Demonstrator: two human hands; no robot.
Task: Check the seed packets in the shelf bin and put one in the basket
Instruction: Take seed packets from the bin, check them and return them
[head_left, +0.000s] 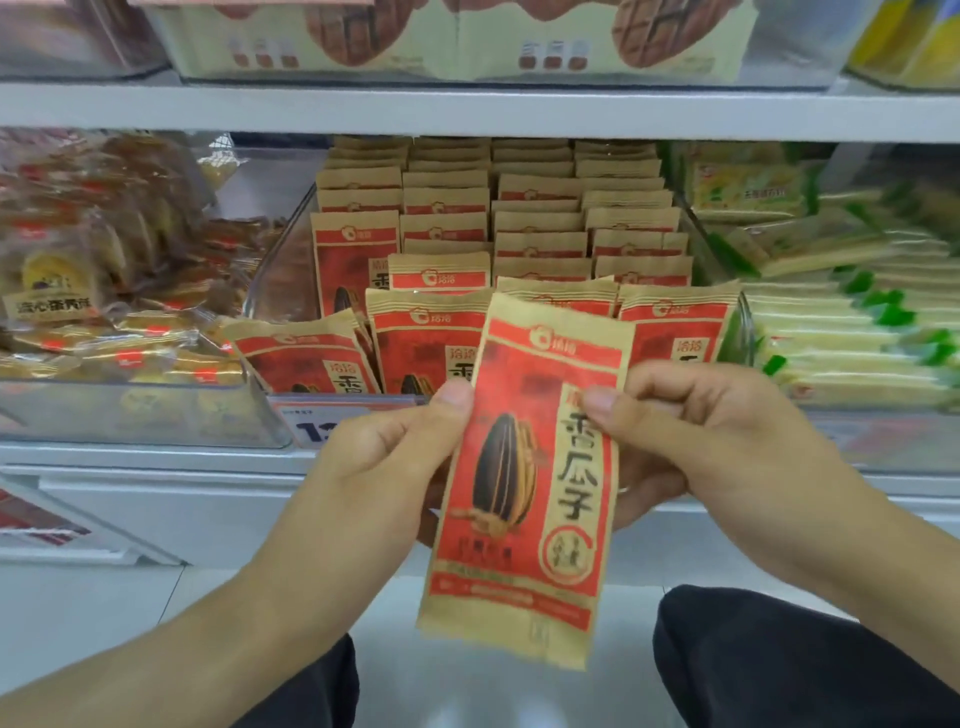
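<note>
Inspection of a single seed packet (524, 483), lifted clear of the shelf bin (280, 270) and held upright in front of it. The left hand (384, 467) pinches the packet's left edge between thumb and fingers; the right hand (696, 441) clamps the right edge likewise, thumb on the printed face. The rest of the packets (540, 244) stand in rows inside the clear bin on the shelf (467, 111).

Technique: the step in hand appears to be the check itself. It is best done with a light grip at the edges (so the thumbs cover as little print as possible), the face tilted squarely toward the eye, then turned over for the back panel. No basket is in view, so placing remains to be done.

Legible marks: the packet's vertical black characters read 香瓜子, beside a drawing of a striped sunflower seed; a round logo with 洽洽 sits in the red band at the top. A price tag (311, 423) below the bin shows "1", the remainder being hidden.
</note>
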